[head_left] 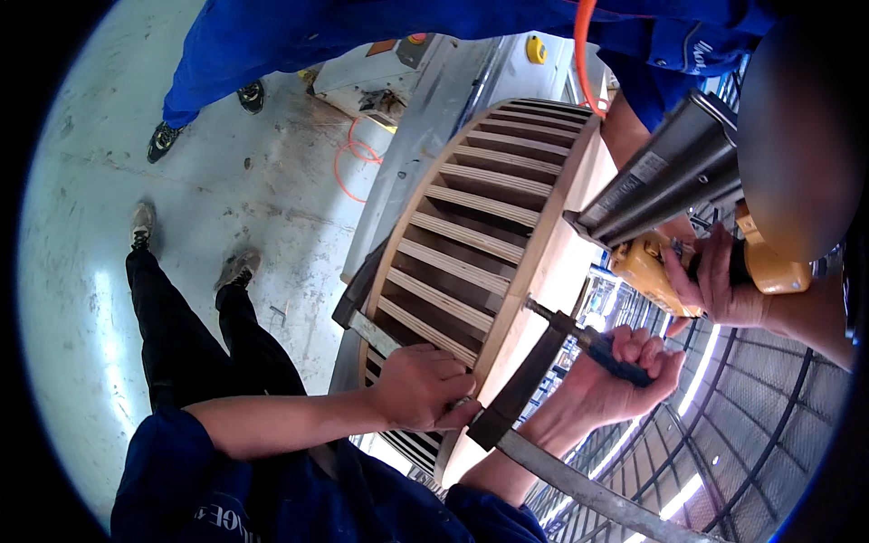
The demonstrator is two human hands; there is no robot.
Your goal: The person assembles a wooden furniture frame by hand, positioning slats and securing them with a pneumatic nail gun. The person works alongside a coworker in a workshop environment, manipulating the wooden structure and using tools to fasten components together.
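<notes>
A bar clamp (528, 380) spans a curved wooden frame (434, 244) built of several slats between two plywood side panels. My left hand (421, 389) is closed around the clamp's bar, against the slats. The dark handle (615, 356) at the end of the clamp's screw is wrapped in the fingers of my right hand (625, 380). The screw's tip sits at the near panel's outer face, though I cannot tell how tightly it presses. At the far side, the clamp's other jaw (364, 282) reaches along the opposite panel.
Across the frame, a co-worker's hand (720, 276) holds a yellow nail gun (652, 271) whose dark magazine (665, 172) lies close to the panel. An orange hose (584, 54) hangs nearby. Behind the frame stands a grey metal machine bed (453, 86) with a yellow switch box (537, 50).
</notes>
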